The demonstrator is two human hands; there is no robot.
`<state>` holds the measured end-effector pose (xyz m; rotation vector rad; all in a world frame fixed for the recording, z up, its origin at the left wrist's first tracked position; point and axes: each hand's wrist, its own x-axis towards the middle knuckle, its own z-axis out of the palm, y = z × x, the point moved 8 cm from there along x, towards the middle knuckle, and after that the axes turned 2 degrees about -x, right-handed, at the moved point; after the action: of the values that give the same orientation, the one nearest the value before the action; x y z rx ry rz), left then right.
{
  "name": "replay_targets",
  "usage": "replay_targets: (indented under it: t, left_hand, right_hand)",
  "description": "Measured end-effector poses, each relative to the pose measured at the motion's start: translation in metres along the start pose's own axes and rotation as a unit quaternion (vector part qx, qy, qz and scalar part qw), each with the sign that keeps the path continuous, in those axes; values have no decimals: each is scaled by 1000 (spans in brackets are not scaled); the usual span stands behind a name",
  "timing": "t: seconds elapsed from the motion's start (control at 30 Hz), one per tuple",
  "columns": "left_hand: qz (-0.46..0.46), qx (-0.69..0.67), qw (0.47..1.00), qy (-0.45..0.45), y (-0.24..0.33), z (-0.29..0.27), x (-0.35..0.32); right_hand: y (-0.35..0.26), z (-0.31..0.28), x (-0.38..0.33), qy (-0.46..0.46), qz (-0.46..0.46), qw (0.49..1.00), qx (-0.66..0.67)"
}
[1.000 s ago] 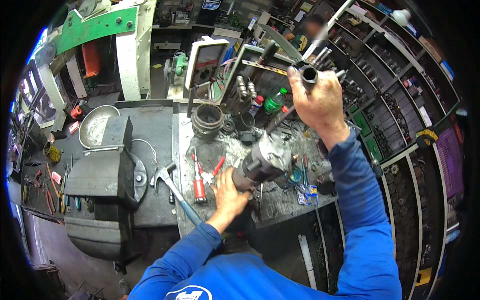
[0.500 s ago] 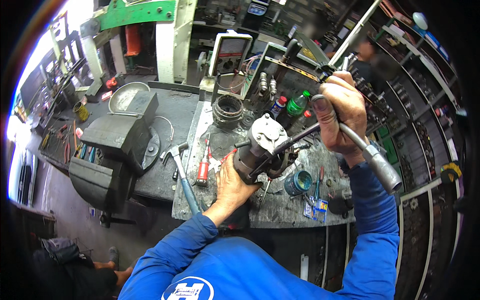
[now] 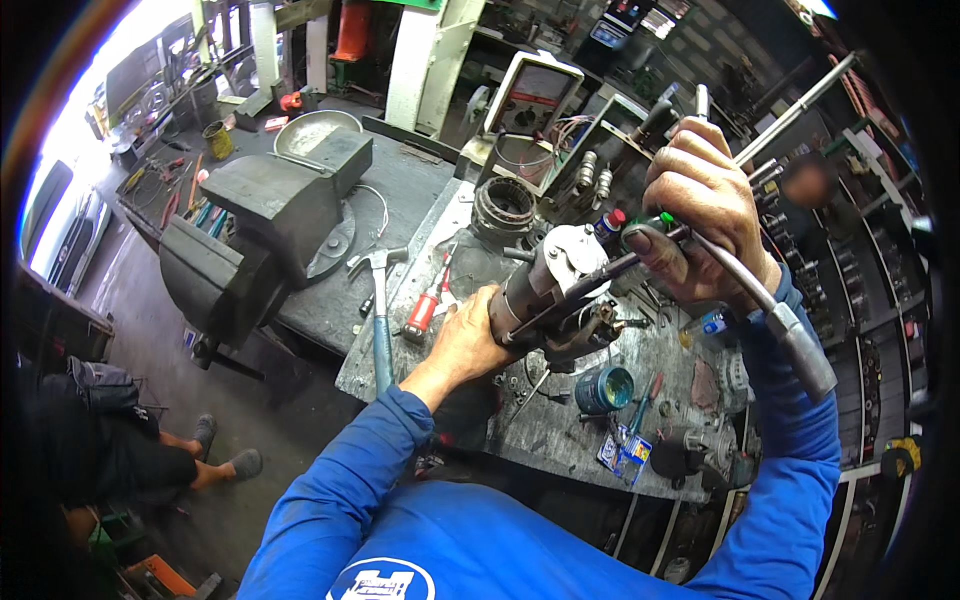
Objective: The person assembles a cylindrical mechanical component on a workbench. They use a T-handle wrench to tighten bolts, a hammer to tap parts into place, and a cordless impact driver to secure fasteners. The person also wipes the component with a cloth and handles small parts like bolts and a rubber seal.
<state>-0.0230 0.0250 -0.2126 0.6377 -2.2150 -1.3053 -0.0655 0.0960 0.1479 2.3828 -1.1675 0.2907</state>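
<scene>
A starter motor (image 3: 574, 258) with a pale metal end cover and a dark body stands tilted over the bench. Its lower side is in the grip of my left hand (image 3: 465, 335), thumb and fingers round the body. Raised at the right, my right hand (image 3: 705, 205) is closed round a bent steel socket wrench (image 3: 745, 272), whose thick socket end points down by my forearm. A dark straight shaft (image 3: 618, 266) runs from that same fist to the end cover; the fist hides its far end, and whether its tip touches the cover I cannot tell.
A large bench vise (image 3: 265, 215) stands at the left. Near my left hand lie a hammer (image 3: 381, 325) and a red screwdriver (image 3: 424, 308). A dark metal ring housing (image 3: 503, 208) sits behind the motor. A tub of grease (image 3: 604, 389) stands in front. One person (image 3: 808, 185) is far right.
The view has swung left and tilted, so the bench appears shifted to the right. Both hands keep their grips, and the wrench's socket end still hangs beside my right forearm.
</scene>
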Motion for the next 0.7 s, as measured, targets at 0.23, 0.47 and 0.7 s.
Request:
replay_targets:
  t: [0.23, 0.47, 0.7]
  left_hand:
    - [10, 26, 999, 42, 1, -1, -3]
    - [45, 23, 997, 56, -8, 9, -6]
    - [28, 18, 999, 2, -4, 12, -2]
  right_hand:
    - [7, 7, -3, 9, 58, 998, -25]
    - [-3, 6, 8, 71, 239, 956, -155]
    - [-21, -4, -1, 53, 269, 936, -221]
